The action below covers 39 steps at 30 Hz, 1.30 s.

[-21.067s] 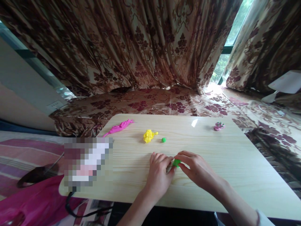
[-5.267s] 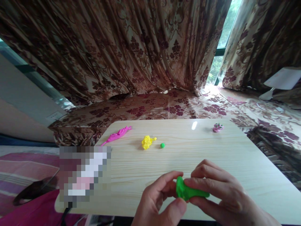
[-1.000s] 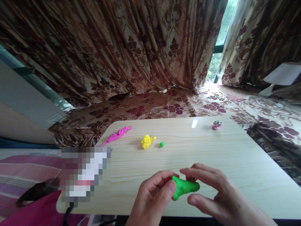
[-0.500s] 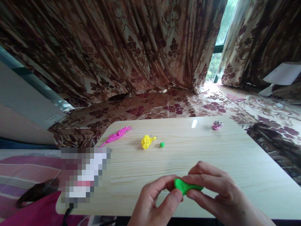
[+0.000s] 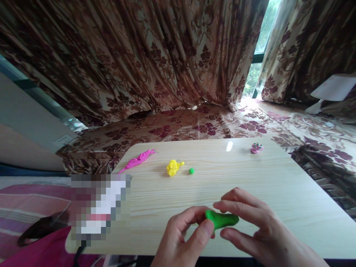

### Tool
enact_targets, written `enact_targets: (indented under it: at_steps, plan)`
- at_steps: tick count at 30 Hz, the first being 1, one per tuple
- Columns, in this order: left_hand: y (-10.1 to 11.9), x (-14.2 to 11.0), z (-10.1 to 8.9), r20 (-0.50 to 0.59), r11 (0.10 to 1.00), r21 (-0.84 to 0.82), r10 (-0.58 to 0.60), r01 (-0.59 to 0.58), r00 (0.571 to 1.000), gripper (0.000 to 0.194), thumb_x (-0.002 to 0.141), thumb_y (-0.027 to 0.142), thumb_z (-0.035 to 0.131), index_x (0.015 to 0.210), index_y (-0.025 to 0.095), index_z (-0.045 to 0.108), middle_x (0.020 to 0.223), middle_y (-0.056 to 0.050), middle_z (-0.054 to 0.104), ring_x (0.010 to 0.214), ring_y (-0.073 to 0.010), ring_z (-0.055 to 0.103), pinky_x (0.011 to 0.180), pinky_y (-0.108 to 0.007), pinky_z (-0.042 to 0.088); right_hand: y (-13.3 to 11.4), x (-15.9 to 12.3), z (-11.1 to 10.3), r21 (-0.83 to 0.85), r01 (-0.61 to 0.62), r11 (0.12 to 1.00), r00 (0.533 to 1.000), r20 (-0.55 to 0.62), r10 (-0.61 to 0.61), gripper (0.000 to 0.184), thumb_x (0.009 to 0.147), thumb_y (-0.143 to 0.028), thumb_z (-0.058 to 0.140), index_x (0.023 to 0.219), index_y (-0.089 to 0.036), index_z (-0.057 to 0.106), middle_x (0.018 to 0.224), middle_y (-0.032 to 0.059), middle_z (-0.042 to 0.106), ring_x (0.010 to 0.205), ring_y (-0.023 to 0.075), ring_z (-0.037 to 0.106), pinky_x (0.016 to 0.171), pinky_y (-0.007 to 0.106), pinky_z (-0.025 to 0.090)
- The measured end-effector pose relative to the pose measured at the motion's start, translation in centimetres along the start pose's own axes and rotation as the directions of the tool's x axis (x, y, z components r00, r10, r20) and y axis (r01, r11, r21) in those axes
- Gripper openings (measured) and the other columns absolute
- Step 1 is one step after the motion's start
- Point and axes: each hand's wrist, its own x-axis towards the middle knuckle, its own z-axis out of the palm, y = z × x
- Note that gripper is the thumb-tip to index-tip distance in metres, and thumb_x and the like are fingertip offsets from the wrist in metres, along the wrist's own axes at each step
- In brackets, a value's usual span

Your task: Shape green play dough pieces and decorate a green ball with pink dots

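A lump of green modelling clay [image 5: 222, 219], wide at its left end and tapering to the right, is held just above the near part of the table. My left hand [image 5: 189, 231] pinches the wide end between thumb and fingers. Around the narrow end, my right hand [image 5: 253, 222] has its thumb and fingers apart, with a gap to the clay. Farther back on the table lie a small green clay ball [image 5: 191, 171] and a lumpy yellow clay piece [image 5: 172, 168] with a thin stem.
A long pink clay piece [image 5: 139, 159] lies at the table's back left, a small pink-and-green clay piece [image 5: 256, 148] at the back right. The pale wooden table [image 5: 278, 178] meets a floral-covered ledge [image 5: 208, 128]. A blurred-out item [image 5: 102, 207] lies on the left. A white lamp [image 5: 332, 89] stands far right.
My right hand's fingers and thumb have spread off the green clay, showing more of its narrow end. My left hand keeps its pinch.
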Motion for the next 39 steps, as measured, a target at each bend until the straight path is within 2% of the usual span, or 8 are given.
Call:
enact_targets:
  at_steps: [6, 8, 12, 16, 23, 30, 35, 39]
  plan:
    - [-0.6, 0.1, 0.1, 0.014, 0.999, -0.022, -0.023, 0.023, 1.000, 0.036, 0.070, 0.042, 0.062, 0.098, 0.019, 0.064, 0.093, -0.007, 0.065, 0.091, -0.0232, 0.057, 0.077, -0.029, 0.047, 0.1, 0.1, 0.1, -0.035, -0.015, 0.999, 1.000, 0.026, 0.016, 0.028, 0.083, -0.019, 0.057, 0.110, -0.025, 0.058, 0.090, 0.0038, 0.057, 0.084, 0.0146, 0.055, 0.071, 0.025, 0.048]
    - [-0.5, 0.2, 0.0, 0.041, 0.998, -0.046, -0.035, 0.037, 0.999, 0.037, 0.072, 0.041, 0.061, 0.101, 0.019, 0.062, 0.091, -0.006, 0.064, 0.086, -0.0205, 0.059, 0.076, -0.028, 0.046, 0.1, 0.0, -0.1, -0.073, 0.012, 0.997, 1.000, 0.013, -0.011, 0.034, 0.082, -0.020, 0.058, 0.116, -0.026, 0.055, 0.095, 0.0046, 0.057, 0.088, 0.0161, 0.055, 0.073, 0.026, 0.048]
    - [0.4, 0.4, -0.2, 0.063, 0.994, -0.098, -0.049, 0.055, 0.997, 0.035, 0.078, 0.041, 0.055, 0.105, 0.019, 0.060, 0.071, -0.001, 0.062, 0.071, -0.0145, 0.058, 0.070, -0.023, 0.045, -0.1, -0.2, -0.5, -0.153, 0.062, 0.986, 0.998, 0.003, -0.062, 0.053, 0.080, -0.020, 0.061, 0.129, -0.027, 0.042, 0.110, 0.0072, 0.053, 0.099, 0.0194, 0.052, 0.079, 0.028, 0.047]
    - [1.0, 0.5, -0.3, 0.131, 0.998, -0.054, -0.026, 0.034, 0.991, 0.031, 0.081, 0.041, 0.050, 0.092, 0.016, 0.066, 0.057, 0.000, 0.057, 0.063, -0.0137, 0.055, 0.064, -0.022, 0.043, -0.1, -0.2, -0.4, -0.135, 0.064, 0.989, 0.995, 0.078, -0.054, 0.045, 0.083, -0.016, 0.055, 0.125, -0.029, 0.047, 0.100, 0.0046, 0.055, 0.089, 0.0163, 0.053, 0.073, 0.027, 0.047]
    - [-0.1, 0.2, -0.3, 0.048, 0.992, -0.104, -0.062, 0.066, 0.997, 0.041, 0.073, 0.041, 0.060, 0.107, 0.020, 0.060, 0.103, -0.006, 0.064, 0.097, -0.0217, 0.056, 0.086, -0.029, 0.043, 0.7, 0.0, 0.2, -0.096, 0.118, 0.988, 0.993, 0.014, -0.117, 0.039, 0.082, -0.015, 0.058, 0.120, -0.025, 0.052, 0.090, 0.0046, 0.058, 0.081, 0.0159, 0.054, 0.068, 0.028, 0.046]
    - [0.0, 0.3, -0.2, 0.077, 0.984, -0.167, -0.053, 0.065, 0.996, 0.035, 0.075, 0.040, 0.059, 0.101, 0.018, 0.063, 0.101, -0.008, 0.066, 0.094, -0.0226, 0.059, 0.083, -0.031, 0.045, 0.3, -0.1, 0.0, -0.118, 0.094, 0.989, 0.996, 0.011, -0.093, 0.048, 0.080, -0.020, 0.061, 0.126, -0.024, 0.046, 0.095, 0.0060, 0.059, 0.086, 0.0179, 0.055, 0.072, 0.028, 0.047]
    - [0.1, 0.4, -0.1, 0.058, 0.987, -0.147, -0.061, 0.069, 0.996, 0.034, 0.072, 0.039, 0.062, 0.099, 0.018, 0.063, 0.094, -0.007, 0.067, 0.088, -0.0198, 0.060, 0.080, -0.027, 0.045, 0.5, -0.2, 0.0, -0.078, 0.078, 0.994, 0.997, 0.022, -0.077, 0.034, 0.083, -0.016, 0.056, 0.116, -0.024, 0.054, 0.090, 0.0044, 0.058, 0.082, 0.0154, 0.055, 0.069, 0.026, 0.047]
    - [0.1, 0.3, -0.1, 0.048, 0.983, -0.169, -0.060, 0.067, 0.997, 0.034, 0.073, 0.040, 0.061, 0.098, 0.017, 0.064, 0.092, -0.006, 0.068, 0.085, -0.0188, 0.061, 0.077, -0.026, 0.046, 0.7, -0.2, 0.0, -0.096, 0.046, 0.994, 0.999, 0.003, -0.046, 0.040, 0.081, -0.017, 0.060, 0.119, -0.024, 0.051, 0.095, 0.0048, 0.057, 0.085, 0.0159, 0.055, 0.073, 0.027, 0.047]
